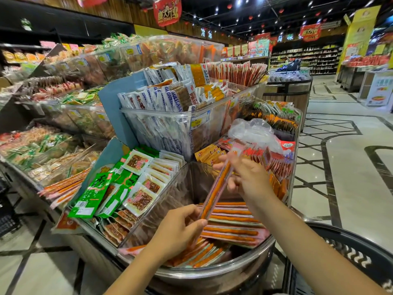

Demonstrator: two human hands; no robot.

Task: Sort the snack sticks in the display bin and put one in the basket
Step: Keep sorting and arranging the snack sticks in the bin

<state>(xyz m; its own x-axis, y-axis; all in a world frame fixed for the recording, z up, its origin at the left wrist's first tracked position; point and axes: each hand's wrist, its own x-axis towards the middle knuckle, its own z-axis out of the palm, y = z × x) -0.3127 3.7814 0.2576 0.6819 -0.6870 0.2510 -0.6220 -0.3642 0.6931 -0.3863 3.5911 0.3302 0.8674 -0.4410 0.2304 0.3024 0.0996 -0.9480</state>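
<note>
A long orange snack stick (217, 188) in a clear and pink wrapper hangs tilted above the display bin (212, 271). My left hand (180, 228) pinches its lower end. My right hand (246, 175) grips its upper end. Several more orange snack sticks (231, 226) lie stacked flat in the bin under my hands, some crosswise and some pointing toward me. The dark plastic basket (348, 241) stands at the lower right, beside the bin.
Green and white snack packets (119, 188) fill the compartment to the left. A clear bin of white packets (170, 124) rises behind. Red and orange packets (278, 165) and a crumpled plastic bag (255, 130) sit behind my right hand. Tiled aisle floor (344, 167) runs to the right.
</note>
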